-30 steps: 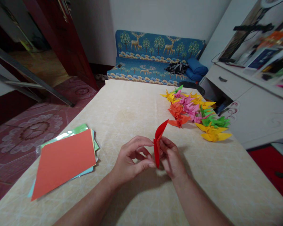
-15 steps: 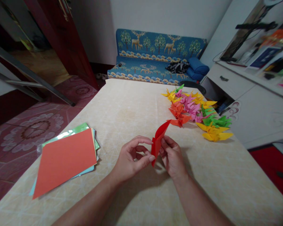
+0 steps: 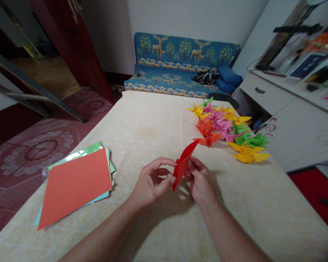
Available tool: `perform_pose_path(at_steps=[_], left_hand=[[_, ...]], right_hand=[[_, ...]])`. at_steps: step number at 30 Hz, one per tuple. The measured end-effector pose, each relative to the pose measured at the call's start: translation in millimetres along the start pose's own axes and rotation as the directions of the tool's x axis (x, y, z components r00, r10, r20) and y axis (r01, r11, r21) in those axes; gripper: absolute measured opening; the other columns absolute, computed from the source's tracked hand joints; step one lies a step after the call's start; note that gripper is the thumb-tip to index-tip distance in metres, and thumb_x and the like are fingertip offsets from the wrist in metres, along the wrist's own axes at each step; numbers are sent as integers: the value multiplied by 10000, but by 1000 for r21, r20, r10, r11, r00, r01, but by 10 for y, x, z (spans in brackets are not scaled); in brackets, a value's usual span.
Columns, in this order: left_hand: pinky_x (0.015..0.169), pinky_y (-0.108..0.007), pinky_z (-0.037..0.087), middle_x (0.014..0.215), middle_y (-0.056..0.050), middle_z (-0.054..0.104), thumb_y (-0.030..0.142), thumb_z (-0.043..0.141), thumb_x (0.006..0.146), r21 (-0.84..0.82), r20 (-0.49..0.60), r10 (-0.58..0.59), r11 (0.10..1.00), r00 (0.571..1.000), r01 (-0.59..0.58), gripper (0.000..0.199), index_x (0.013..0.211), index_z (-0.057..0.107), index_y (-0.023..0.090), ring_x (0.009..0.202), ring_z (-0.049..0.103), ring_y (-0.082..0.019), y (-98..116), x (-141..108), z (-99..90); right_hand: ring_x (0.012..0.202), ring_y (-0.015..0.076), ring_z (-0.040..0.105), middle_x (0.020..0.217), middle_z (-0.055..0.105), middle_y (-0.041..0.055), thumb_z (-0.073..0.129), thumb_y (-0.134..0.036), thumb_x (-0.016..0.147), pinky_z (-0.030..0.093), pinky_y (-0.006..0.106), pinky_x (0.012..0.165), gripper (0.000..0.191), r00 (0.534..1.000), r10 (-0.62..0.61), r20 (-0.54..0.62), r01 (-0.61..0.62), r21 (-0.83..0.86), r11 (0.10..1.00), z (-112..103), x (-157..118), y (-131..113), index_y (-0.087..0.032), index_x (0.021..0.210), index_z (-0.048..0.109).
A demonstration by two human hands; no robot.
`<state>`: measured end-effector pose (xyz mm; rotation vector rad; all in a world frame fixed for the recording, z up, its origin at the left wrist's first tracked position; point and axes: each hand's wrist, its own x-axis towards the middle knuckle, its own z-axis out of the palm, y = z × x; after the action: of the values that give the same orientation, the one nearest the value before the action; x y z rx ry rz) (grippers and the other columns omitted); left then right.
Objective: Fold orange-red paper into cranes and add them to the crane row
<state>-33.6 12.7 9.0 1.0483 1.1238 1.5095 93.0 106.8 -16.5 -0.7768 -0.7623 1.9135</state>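
A folded piece of red origami paper [image 3: 182,165] is held up between both hands above the middle of the table, its pointed tip toward the upper right. My left hand [image 3: 154,180] has its thumb and index finger on the paper's left edge, the fingers curved. My right hand [image 3: 200,180] pinches the paper from the right side, thumb in front; its other fingertips are partly hidden behind the paper. Just beyond the paper lie red folded paper cranes [image 3: 207,136].
Pink cranes [image 3: 221,122], a yellow crane [image 3: 250,153] and green cranes [image 3: 253,139] cluster along the table's right side. A stack of coloured sheets [image 3: 78,185], red on top, lies at the left. Beyond the table [image 3: 144,116] stands a blue patterned sofa [image 3: 164,72].
The lower end of the red paper has tilted slightly to the left and up, and my left thumb has shifted a little left with it. My right hand is almost unmoved.
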Motion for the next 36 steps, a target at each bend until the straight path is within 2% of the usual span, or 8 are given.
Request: perform_pose_path(at_steps=[5, 10, 14, 19, 26, 31, 33, 36], left_hand=[[532, -193, 462, 740, -31, 641, 277, 641, 817, 23, -50, -64, 998, 997, 65, 270, 1058, 578, 172, 633, 604, -124, 5, 8, -1], [463, -160, 432, 953, -50, 635, 281, 688, 752, 98, -222, -67, 991, 973, 90, 388, 1099, 540, 191, 613, 604, -99, -31, 63, -8], [551, -205, 495, 883, -32, 652, 237, 737, 686, 88, -240, -70, 992, 968, 94, 545, 1178, 509, 188, 661, 642, -137, -75, 103, -47], [577, -209, 483, 736, -18, 671, 186, 706, 680, 112, -257, -66, 989, 964, 97, 320, 985, 629, 129, 631, 617, -135, -67, 110, -102], [531, -206, 449, 661, -9, 654, 71, 596, 621, 105, -371, -93, 984, 924, 141, 178, 782, 647, 128, 565, 576, -118, -82, 134, -105], [534, -214, 430, 643, -8, 642, 85, 582, 633, 224, -392, -30, 966, 920, 127, 115, 720, 634, 141, 572, 571, -127, -100, 138, -132], [578, -235, 454, 681, -14, 656, 77, 567, 634, 281, -407, 24, 954, 913, 100, 160, 757, 640, 148, 617, 595, -144, -115, 139, -139], [667, -266, 482, 742, -22, 670, 52, 538, 620, 354, -404, 97, 933, 909, 58, 235, 797, 652, 156, 696, 623, -162, -145, 135, -133]], right_hand=[[439, 66, 400, 488, 498, -70, 787, -264, 639, 378, 189, 444, 206, 997, -65, 30, 66, -58, 996, -11, 1, 16, -217, 827, 717], [454, 84, 458, 488, 497, -67, 681, -316, 777, 406, 205, 489, 217, 986, -144, 88, 164, -292, 942, -42, -13, 54, -187, 951, 688], [446, 78, 482, 551, 554, -62, 664, -299, 796, 401, 190, 469, 194, 975, -122, 183, 192, -433, 881, -21, -46, 38, -198, 959, 634], [429, 64, 460, 604, 555, -50, 676, -298, 780, 351, 172, 406, 134, 956, 33, 291, 114, -473, 874, 31, -94, 37, -190, 806, 601], [520, 95, 514, 645, 589, -25, 696, -364, 762, 405, 193, 484, 189, 962, 31, 270, 114, -504, 856, 59, -99, 68, -191, 791, 627], [724, 160, 596, 861, 653, 34, 650, -450, 797, 459, 241, 629, 324, 922, 48, 385, 180, -535, 826, 70, -178, 30, -203, 1007, 635], [794, 184, 610, 940, 656, 46, 649, -420, 801, 468, 258, 672, 342, 908, 10, 419, 246, -554, 796, 91, -221, 22, -220, 1077, 613], [815, 201, 625, 986, 668, 44, 668, -318, 779, 481, 272, 681, 315, 924, -38, 380, 281, -610, 741, 132, -256, 37, -248, 1080, 606]])
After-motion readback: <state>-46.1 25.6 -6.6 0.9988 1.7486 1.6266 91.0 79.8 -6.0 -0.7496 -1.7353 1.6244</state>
